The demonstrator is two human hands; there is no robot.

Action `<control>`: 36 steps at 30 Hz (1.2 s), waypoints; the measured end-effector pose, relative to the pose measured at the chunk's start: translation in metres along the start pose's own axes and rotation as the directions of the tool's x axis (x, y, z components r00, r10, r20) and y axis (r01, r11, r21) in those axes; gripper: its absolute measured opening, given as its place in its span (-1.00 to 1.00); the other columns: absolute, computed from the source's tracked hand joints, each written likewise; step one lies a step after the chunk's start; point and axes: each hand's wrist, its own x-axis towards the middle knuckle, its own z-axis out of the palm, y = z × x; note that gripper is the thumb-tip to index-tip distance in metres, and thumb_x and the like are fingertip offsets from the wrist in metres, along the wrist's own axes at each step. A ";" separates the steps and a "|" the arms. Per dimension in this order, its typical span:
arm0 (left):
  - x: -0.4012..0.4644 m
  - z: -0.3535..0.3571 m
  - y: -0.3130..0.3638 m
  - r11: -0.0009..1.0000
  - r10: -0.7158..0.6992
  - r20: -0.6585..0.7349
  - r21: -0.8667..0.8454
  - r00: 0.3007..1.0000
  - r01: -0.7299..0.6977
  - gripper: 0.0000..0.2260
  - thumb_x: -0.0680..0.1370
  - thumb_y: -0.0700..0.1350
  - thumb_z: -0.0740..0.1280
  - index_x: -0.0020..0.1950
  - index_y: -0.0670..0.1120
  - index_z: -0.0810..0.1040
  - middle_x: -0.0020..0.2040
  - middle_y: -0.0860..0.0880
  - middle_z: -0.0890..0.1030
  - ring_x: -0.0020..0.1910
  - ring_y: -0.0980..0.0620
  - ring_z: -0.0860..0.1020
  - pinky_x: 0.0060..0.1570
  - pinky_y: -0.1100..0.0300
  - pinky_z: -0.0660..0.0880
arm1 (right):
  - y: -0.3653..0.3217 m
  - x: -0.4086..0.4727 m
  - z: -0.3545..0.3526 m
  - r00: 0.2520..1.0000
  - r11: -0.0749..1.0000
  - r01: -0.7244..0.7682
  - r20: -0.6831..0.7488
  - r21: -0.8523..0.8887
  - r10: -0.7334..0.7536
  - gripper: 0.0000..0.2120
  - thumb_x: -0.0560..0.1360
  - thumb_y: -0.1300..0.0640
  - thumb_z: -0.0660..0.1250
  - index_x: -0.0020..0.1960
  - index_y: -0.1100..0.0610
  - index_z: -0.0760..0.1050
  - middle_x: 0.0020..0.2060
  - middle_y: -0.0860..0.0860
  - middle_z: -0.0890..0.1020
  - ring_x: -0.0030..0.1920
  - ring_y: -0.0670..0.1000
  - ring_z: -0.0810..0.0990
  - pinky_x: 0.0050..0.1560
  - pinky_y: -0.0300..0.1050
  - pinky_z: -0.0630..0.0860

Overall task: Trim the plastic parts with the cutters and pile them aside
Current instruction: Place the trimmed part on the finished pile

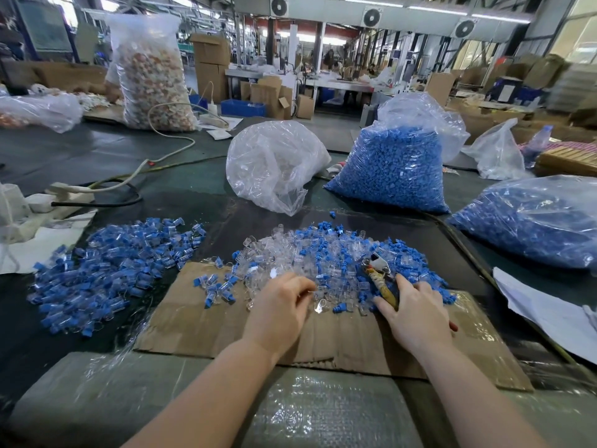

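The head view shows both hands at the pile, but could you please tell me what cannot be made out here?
- Cutters: the rear of the handles is hidden under the right hand; the grip is unclear.
- Left hand: fingertips curl into the clear parts; whether they pinch one is hidden.
- Sorted pile on the left: trimmed edges too small to see.
- Background workstations: blurred.

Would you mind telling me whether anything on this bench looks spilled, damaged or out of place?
Nothing is clearly damaged. A few blue parts lie apart behind the central heap, and some sit loose on the cardboard. The cutters lie half buried in the heap, beside the right hand, so they could be easy to lose.
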 end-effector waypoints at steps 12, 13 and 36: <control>-0.001 0.024 -0.002 0.999 -0.026 0.026 0.036 0.999 0.025 -0.73 0.49 -0.08 0.39 0.17 -0.06 0.59 -0.13 0.11 0.40 -0.10 0.14 0.39 -0.05 0.41 0.27 | -0.034 -0.027 0.015 0.849 0.861 0.508 -0.176 0.012 -0.499 -0.74 0.56 0.11 0.15 0.14 -0.11 0.53 0.05 -0.11 0.47 0.14 -0.03 0.37 0.15 -0.08 0.22; -0.001 0.024 -0.002 0.999 -0.027 0.026 0.037 0.999 0.026 -0.75 0.49 -0.08 0.38 0.16 -0.07 0.60 -0.13 0.10 0.39 -0.10 0.13 0.39 -0.06 0.41 0.27 | -0.036 -0.026 0.017 0.861 0.873 0.487 -0.171 0.011 -0.478 -0.73 0.57 0.10 0.13 0.15 -0.12 0.52 0.06 -0.12 0.47 0.14 -0.03 0.36 0.15 -0.09 0.22; -0.007 0.018 0.002 0.997 -0.056 -0.081 -0.052 0.995 0.052 -0.87 0.49 -0.14 0.39 0.01 -0.09 0.67 -0.13 0.02 0.67 -0.22 0.21 0.49 -0.16 0.65 0.28 | -0.041 -0.036 0.034 0.849 0.789 0.479 -0.430 0.384 -0.307 -0.85 0.43 0.34 0.38 -0.04 0.17 0.62 -0.18 0.04 0.62 -0.12 0.09 0.56 -0.05 -0.05 0.49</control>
